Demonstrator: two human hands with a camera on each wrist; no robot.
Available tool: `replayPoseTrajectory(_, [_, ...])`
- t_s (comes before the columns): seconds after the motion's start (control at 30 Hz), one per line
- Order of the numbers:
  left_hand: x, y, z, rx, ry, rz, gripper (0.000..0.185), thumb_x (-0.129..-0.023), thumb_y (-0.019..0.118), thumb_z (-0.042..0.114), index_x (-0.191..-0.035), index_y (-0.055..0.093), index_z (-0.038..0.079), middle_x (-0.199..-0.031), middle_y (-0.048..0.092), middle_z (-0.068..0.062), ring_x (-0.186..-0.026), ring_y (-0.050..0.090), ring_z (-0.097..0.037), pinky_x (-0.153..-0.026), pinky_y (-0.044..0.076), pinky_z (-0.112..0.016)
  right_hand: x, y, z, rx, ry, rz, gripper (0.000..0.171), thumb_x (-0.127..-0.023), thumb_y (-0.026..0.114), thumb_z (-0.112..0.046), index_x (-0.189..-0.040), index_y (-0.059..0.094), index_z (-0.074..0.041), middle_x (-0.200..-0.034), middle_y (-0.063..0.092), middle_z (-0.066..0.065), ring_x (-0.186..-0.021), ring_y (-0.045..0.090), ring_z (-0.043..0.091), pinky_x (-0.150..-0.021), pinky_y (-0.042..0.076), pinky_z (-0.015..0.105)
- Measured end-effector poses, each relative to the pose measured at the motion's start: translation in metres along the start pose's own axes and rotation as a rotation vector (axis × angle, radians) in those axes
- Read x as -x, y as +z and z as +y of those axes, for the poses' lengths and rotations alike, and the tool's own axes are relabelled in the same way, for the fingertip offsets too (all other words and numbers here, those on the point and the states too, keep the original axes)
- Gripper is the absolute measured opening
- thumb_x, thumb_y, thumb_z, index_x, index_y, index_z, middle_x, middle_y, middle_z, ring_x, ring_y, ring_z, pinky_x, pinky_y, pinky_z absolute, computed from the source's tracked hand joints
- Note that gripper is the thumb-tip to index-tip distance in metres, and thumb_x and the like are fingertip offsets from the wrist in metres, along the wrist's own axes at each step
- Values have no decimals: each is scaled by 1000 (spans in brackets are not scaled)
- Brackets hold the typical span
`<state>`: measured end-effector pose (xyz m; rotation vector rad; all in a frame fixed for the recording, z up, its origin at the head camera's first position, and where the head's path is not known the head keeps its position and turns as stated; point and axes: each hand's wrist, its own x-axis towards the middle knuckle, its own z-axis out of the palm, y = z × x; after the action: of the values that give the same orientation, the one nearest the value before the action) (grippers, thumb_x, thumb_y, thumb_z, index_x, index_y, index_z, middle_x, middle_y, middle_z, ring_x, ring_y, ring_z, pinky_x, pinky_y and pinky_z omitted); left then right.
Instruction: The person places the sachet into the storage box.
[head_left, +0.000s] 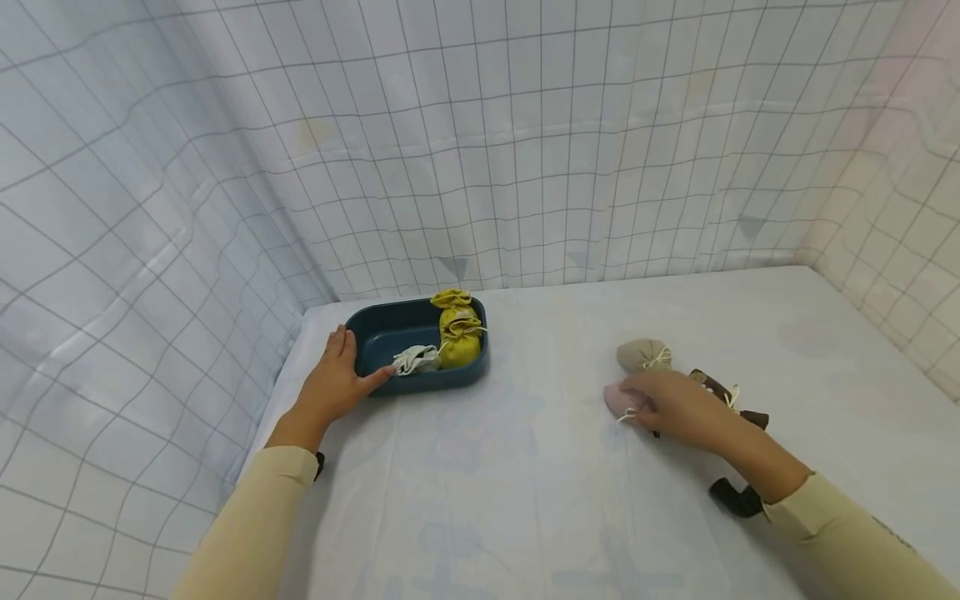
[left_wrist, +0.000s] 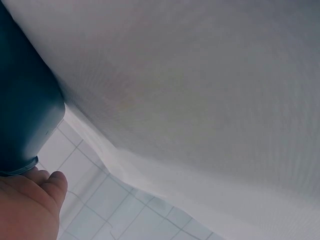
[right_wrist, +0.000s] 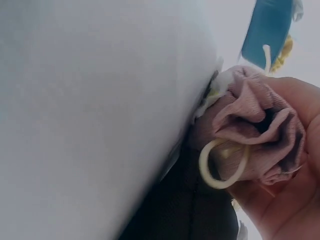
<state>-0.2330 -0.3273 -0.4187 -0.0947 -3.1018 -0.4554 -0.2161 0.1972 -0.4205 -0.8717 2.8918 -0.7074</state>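
My left hand [head_left: 330, 379] rests at the left end of a dark blue tub [head_left: 420, 384], fingers straight along the rim and thumb stretched over its near edge. Yellow drawstring pouches [head_left: 460, 350] sit at the tub's right end, with a white pouch [head_left: 417, 359] beside them. On the right, my right hand [head_left: 682, 408] pinches a pink drawstring pouch [head_left: 619, 400] between thumb and fingers. The right wrist view shows its gathered mouth [right_wrist: 255, 120] and a cream cord loop [right_wrist: 223, 186]. Just behind that hand lies a beige pouch [head_left: 637, 355].
A dark brown pouch [head_left: 708, 383] with a pale cord lies partly behind the right hand. Near the right wrist is a black, rounded object [head_left: 737, 498]. White cloth covers the table [head_left: 525, 467], and a grid-patterned curtain [head_left: 525, 167] hangs along its back and sides.
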Motion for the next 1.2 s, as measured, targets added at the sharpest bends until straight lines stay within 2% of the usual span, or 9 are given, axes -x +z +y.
replayPoseTrajectory(0.2, [0, 0, 0, 9, -3, -4, 119, -89, 46, 78, -154, 0, -10, -162, -6, -27, -149, -3, -43, -115, 16, -60, -2, -7, -3, -1, 31, 18, 34, -84, 77, -9, -117, 69, -5, -106, 69, 4, -76, 52, 13, -63, 44, 28])
replayPoseTrajectory(0.37, [0, -1, -1, 6, -7, -1, 119, -89, 45, 78, -154, -1, -10, -162, -7, -27, -149, -3, -42, -115, 15, -60, -3, -21, -14, -84, 41, 7, 30, -87, 76, -12, -115, 67, -8, -85, 65, -4, -68, 56, 11, -59, 47, 29])
replayPoseTrajectory(0.47, [0, -1, -1, 9, -8, -1, 119, -89, 45, 77, -154, -1, -10, -162, -8, -27, -149, -4, -42, -115, 15, -60, -5, -28, -19, -151, 57, -16, 32, -88, 75, -11, -118, 64, -8, -79, 63, -6, -64, 58, 11, -58, 50, 30])
replayPoseTrajectory(0.57, [0, -1, -1, 14, -9, -12, 119, -89, 45, 78, -154, -1, -10, -162, -9, -26, -149, -5, -43, -115, 14, -61, -8, -33, -22, -141, 39, -7, 36, -88, 75, -12, -122, 63, -8, -88, 64, -5, -70, 58, 11, -61, 50, 30])
replayPoseTrajectory(0.7, [-1, 0, -2, 14, -8, -16, 119, -89, 45, 78, -154, -1, -10, -162, -9, -27, -148, -6, -42, -115, 14, -60, -13, -37, -24, -91, -47, 44, 33, -87, 78, -15, -118, 67, -11, -99, 63, -4, -82, 55, 13, -69, 49, 31])
replayPoseTrajectory(0.8, [-1, 0, -2, 7, 1, -5, 119, -89, 45, 78, -154, 0, -11, -162, -7, -27, -149, -7, -42, -115, 13, -60, -19, -41, -27, -118, -84, 44, 30, -87, 78, -17, -115, 69, -13, -99, 65, -5, -80, 58, 12, -71, 50, 32])
replayPoseTrajectory(1.0, [-1, 0, -2, -11, 8, 6, 118, -89, 46, 77, -153, 2, -12, -161, -5, -29, -149, -6, -43, -116, 11, -58, -37, -46, -35, -184, -92, -22, 30, -89, 74, -12, -118, 67, -12, -100, 66, -1, -65, 62, 8, -69, 52, 33])
replayPoseTrajectory(1.2, [-2, 1, -3, -17, 14, 14, 117, -90, 46, 76, -153, 2, -13, -161, -5, -29, -148, -5, -44, -117, 10, -58, -54, -46, -37, -150, -114, -35, 29, -89, 72, -12, -118, 68, -11, -102, 66, -2, -78, 61, 12, -74, 51, 34])
